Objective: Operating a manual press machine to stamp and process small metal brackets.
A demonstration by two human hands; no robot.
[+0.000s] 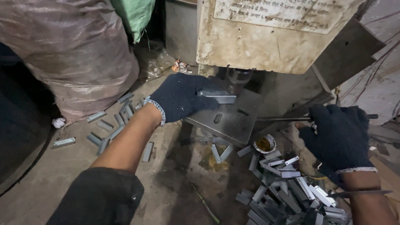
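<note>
Steel strips lie nearest in a loose heap [287,191] on the grimy floor at the lower right, with a small round tin of yellowish grease [264,144] just behind them. Above the heap, the right hand [335,137], in a dark knit glove, is wrapped tight round a thin metal lever bar [283,119] that runs leftward to the machine. Further left, more cut strips [110,125] are scattered beside a big plastic-wrapped sack [75,54].

Beyond these, the left hand [179,98], gloved the same way, reaches onto the flat steel bed plate [233,121] of the press and pinches a short grey metal channel piece [217,96] by its left end. The piece rests on the plate directly beneath the round punch ram [238,78]. Its long axis runs nearly left to right across the view, tilted slightly down toward the right, and its free end points to the right, under the ram. Behind it rises the stained cream housing [266,37] of the machine.

The risk, as I judge it, is the closeness of the left fingertips to the ram: they sit just beside it, and a pull on the lever with the other hand could catch glove or finger. The piece could also skew under the punch, since it is held at one end only, and a loose knit glove may snag
</note>
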